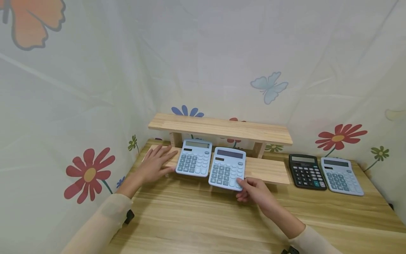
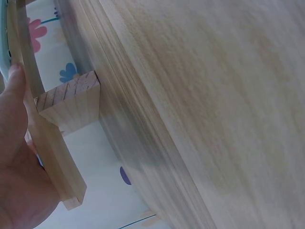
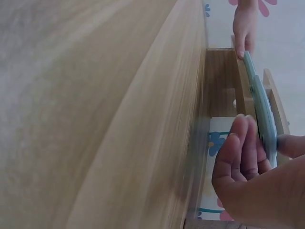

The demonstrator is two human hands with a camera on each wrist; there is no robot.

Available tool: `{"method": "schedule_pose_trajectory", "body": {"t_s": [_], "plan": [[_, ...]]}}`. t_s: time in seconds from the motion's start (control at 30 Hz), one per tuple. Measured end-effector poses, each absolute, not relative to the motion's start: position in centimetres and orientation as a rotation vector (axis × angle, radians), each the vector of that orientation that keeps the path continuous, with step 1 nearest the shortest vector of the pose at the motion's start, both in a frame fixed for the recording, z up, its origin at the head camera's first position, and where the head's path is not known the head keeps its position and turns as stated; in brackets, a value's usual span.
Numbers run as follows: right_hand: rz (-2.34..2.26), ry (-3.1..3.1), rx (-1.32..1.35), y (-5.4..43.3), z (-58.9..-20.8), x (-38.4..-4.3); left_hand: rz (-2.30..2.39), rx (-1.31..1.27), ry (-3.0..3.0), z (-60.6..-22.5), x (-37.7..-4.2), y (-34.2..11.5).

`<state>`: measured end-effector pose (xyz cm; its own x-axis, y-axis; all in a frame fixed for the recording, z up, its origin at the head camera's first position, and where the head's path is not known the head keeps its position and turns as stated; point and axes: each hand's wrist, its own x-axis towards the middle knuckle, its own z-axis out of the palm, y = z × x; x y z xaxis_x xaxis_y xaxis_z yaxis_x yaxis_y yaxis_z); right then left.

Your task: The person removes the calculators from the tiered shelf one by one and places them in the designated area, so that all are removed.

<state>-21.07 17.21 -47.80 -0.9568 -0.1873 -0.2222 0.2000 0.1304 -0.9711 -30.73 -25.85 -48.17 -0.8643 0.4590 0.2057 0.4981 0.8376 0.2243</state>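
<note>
In the head view, two light blue calculators lie side by side on the lower board (image 1: 269,170) of a small wooden shelf. My right hand (image 1: 257,194) pinches the lower right corner of the right-hand calculator (image 1: 227,169), thumb on top and fingers underneath. Its near edge juts out past the board. My left hand (image 1: 153,167) rests on the board's left end with fingers spread, thumb right at the edge of the left-hand calculator (image 1: 194,158). The left wrist view shows that thumb at the calculator's edge, with the board beneath the hand.
The shelf's upper board (image 1: 219,127) runs behind and above the calculators. Right of the shelf, a black calculator (image 1: 307,171) and another light blue calculator (image 1: 342,176) lie on the wooden table (image 1: 203,222). A flower-printed curtain (image 1: 203,63) hangs behind and along the left.
</note>
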Motion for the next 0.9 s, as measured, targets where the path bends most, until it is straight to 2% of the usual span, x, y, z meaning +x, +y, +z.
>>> {"method": "schedule_pose_trajectory", "body": {"t_s": [0.33, 0.67, 0.9], "plan": [[-2.159, 1.967, 0.164, 16.4, -47.4, -20.8, -0.399, -0.757, -2.866, -48.7, -31.1, -26.0], [-2.1, 1.803, -0.005, 17.8, -46.9, -20.6, -0.399, -0.752, -2.864, -48.3, -30.9, -25.9], [-2.07, 1.853, 0.052, 18.0, -46.7, -20.5, -0.385, -0.747, -2.89, -48.4, -30.9, -25.9]]}}
